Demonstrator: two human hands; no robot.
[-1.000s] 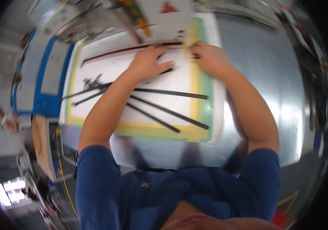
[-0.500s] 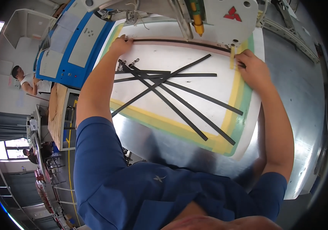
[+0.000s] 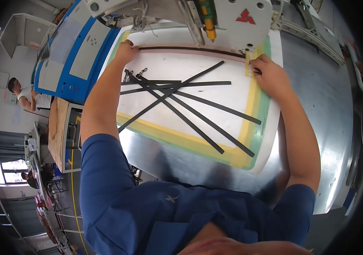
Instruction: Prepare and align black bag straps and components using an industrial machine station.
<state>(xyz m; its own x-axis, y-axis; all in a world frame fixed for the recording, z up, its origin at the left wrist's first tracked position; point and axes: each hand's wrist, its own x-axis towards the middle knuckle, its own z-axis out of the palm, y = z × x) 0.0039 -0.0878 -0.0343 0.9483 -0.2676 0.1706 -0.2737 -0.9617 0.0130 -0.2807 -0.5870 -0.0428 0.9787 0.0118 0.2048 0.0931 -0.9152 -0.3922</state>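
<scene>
A long black strap (image 3: 190, 49) lies nearly straight along a pinkish strip (image 3: 228, 55) at the far side of the white work sheet. At its left end my left hand (image 3: 126, 52) is closed, fingers pinched on the strap. My right hand (image 3: 271, 76) is closed just beyond the right end, by the yellow tape (image 3: 248, 63). Something small and dark shows among its curled fingers, but I cannot make out what it is. Nearer me, several black straps (image 3: 209, 106) lie crossed in a loose pile, with small metal fittings (image 3: 142, 72) at their left ends.
A machine head (image 3: 245, 25) with a yellow-tipped nozzle (image 3: 210, 34) hangs over the far edge of the sheet. Yellow and green tape (image 3: 232, 159) borders the sheet on a shiny metal table (image 3: 313, 106). A blue and white cabinet (image 3: 69, 55) stands left; another person (image 3: 30, 95) is beyond.
The whole view has shifted slightly, so the table and machine appear a little further left. Both hands stay at the ends of the far strap; the pile lies as before.
</scene>
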